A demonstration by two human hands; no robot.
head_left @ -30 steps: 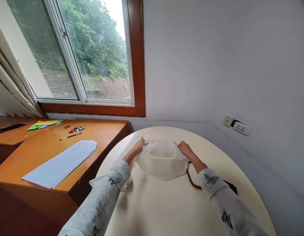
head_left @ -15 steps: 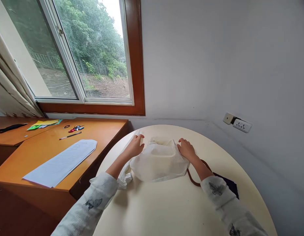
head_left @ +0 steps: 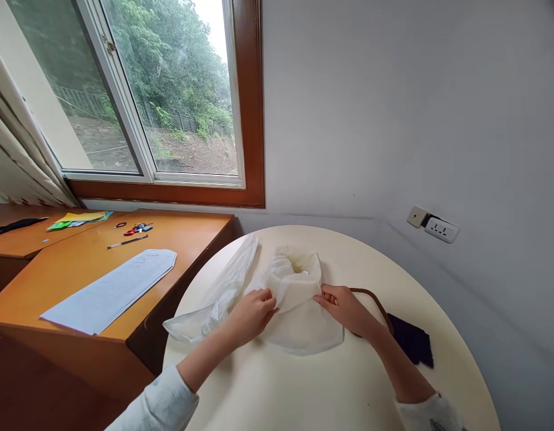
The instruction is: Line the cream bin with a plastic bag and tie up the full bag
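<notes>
A white, see-through bag stands on the round table, its top opening facing up and its lower part spread toward me. Something pale and rounded shows faintly through it; I cannot make out what. My left hand is at the bag's near left side, fingers curled and pinching its material. On the right side my right hand pinches the bag's edge between thumb and fingers. Left of my left hand lies a crumpled clear plastic bag. A brown cord or strap curves behind my right hand, near a dark blue cloth.
The cream round table stands against the wall. On the wooden desk to the left lie papers, a pen, keys and coloured sheets. A wall socket is at the right.
Both hands have come down and inward from the bag's far sides to its near sides and now pinch it. The bag's opening shows more, and its lower edge extends nearer me.
</notes>
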